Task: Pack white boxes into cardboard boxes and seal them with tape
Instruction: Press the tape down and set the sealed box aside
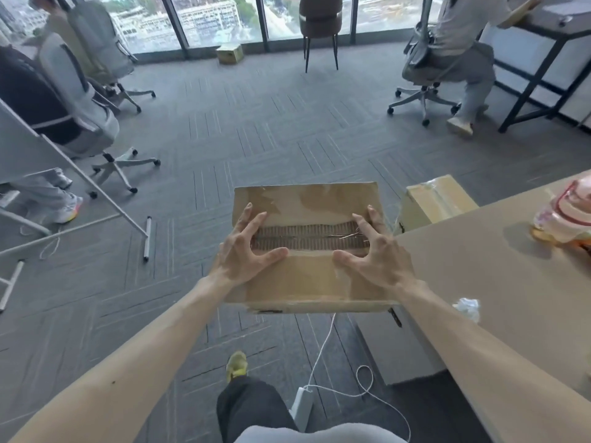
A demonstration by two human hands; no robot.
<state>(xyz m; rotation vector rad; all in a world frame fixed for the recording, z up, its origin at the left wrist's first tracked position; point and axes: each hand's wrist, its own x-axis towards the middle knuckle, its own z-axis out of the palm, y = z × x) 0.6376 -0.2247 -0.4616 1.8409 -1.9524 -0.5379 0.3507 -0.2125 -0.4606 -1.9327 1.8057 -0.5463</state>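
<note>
A worn brown cardboard box is in front of me, level with the table's left edge. Its two top flaps are folded down, and a strip of torn, corrugated surface runs along the seam between them. My left hand lies on the left part of the top with fingers spread across the seam. My right hand does the same on the right part, thumb on the near flap and fingers on the far flap. I see no white boxes and no tape roll.
A second cardboard box, taped over, stands beyond the brown table. A crumpled white scrap and a plastic bag lie on the table. A white cable trails over the carpet. People sit in office chairs left and right.
</note>
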